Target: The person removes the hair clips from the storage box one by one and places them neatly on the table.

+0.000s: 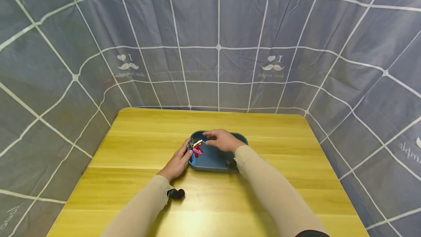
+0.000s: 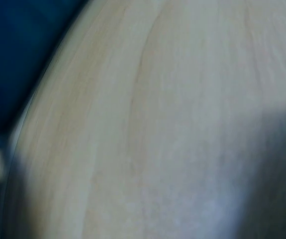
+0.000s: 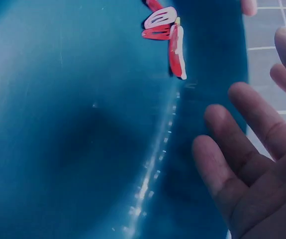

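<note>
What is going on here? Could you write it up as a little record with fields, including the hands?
Surface: yellow wooden table
Container: blue tray with rounded corners
Contents: small hair clips, red, pink and blue among them, grouped at the tray's left end
Left hand: at the tray's left rim, near the clips; exact grip unclear
Right hand: over the tray, holding nothing visible
Backdrop: grey cloth with white lines

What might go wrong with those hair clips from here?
The snap hair clips lie bunched together, so the right hand may catch more than one.
They sit near the left end of the blue tray, beside the left hand, so the hands could collide.
The left wrist view shows mostly wooden tabletop, so it may miss a slip.
</note>
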{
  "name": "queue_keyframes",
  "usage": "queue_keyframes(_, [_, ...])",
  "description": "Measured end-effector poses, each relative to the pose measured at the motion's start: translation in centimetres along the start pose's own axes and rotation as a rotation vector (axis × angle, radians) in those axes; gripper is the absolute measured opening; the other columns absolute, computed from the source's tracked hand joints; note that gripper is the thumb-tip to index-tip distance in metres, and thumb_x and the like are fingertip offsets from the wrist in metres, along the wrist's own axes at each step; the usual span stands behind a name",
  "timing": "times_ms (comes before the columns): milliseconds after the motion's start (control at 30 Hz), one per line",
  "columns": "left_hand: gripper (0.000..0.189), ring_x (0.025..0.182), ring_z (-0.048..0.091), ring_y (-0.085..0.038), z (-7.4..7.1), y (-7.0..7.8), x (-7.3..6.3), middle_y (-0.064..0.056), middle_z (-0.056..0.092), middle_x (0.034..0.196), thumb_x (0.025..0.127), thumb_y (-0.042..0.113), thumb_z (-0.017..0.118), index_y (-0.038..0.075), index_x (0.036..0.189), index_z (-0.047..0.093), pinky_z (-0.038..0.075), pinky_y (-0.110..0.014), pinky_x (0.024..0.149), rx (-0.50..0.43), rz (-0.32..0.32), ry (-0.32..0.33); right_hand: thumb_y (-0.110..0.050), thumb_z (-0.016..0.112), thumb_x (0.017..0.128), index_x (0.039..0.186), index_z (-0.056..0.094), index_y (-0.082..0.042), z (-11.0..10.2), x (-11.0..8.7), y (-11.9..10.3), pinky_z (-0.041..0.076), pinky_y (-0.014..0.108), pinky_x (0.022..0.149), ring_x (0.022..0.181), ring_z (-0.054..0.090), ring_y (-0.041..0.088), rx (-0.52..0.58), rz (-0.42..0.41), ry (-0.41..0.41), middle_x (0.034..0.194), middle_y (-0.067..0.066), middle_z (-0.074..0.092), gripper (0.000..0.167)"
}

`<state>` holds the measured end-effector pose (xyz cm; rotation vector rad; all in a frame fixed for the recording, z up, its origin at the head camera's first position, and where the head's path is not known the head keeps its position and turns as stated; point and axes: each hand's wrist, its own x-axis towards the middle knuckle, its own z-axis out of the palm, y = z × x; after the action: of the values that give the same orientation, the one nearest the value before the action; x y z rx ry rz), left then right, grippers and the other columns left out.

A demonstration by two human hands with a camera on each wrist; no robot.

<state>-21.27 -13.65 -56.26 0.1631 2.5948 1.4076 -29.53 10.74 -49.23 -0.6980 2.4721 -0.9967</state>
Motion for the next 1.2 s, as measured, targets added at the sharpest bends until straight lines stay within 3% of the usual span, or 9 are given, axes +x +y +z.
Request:
queue_keyframes(300, [0.059,0.152,0.037,-0.05,0.2,-0.1,-0.1,-0.017,0.039,0.168,0.114,0.046,0.041,0.043,0.168,0.019,0.029,-0.078,0.117,0.001,-0.001,0.016,-0.022,0.069,0.104,0.15,0.061,-0.019,1.3,2.0,0.9,0.059,0.036,0.093,0.104,0.07,0.015,-0.027,0.038,-0.11,0.126,0.004,0.075,0.047])
queue_keyframes(467, [0.059,0.15,0.038,-0.05,0.3,-0.1,-0.3,-0.02,0.042,0.166,0.114,0.045,0.042,0.04,0.168,0.021,0.032,-0.077,0.116,0.01,0.013,0.028,-0.019,0.073,0.1,0.15,0.061,-0.016,2.2,2.9,1.8,0.052,0.025,0.078,0.084,0.062,0.009,-0.036,0.028,-0.143,0.106,0.0,0.077,0.051])
queue_keyframes(600, [0.058,0.151,0.039,-0.048,0.4,0.0,-0.2,-0.018,0.042,0.166,0.114,0.044,0.042,0.04,0.168,0.022,0.032,-0.075,0.118,0.007,0.017,0.037,-0.016,0.074,0.099,0.15,0.06,-0.014,2.8,3.3,2.2,0.046,0.024,0.07,0.074,0.056,0.009,0.0,0.028,-0.137,0.09,-0.002,0.072,0.053])
queue_keyframes(867, [0.058,0.149,0.042,-0.045,0.3,-0.2,-0.3,-0.017,0.04,0.168,0.114,0.044,0.041,0.041,0.168,0.02,0.033,-0.073,0.117,0.014,0.006,0.049,-0.012,0.077,0.096,0.151,0.059,-0.013,3.7,3.7,1.7,0.043,0.023,0.063,0.069,0.053,0.011,-0.006,0.068,-0.121,0.08,-0.003,0.063,0.058])
queue_keyframes(1200, [0.057,0.147,0.043,-0.042,0.7,-0.2,-0.1,-0.012,0.04,0.169,0.115,0.042,0.041,0.043,0.168,0.021,0.034,-0.073,0.117,0.01,0.013,0.05,-0.013,0.079,0.094,0.137,0.072,-0.015,4.2,4.0,1.9,0.043,0.021,0.066,0.072,0.053,0.009,-0.12,0.066,-0.089,0.08,-0.004,0.062,0.044])
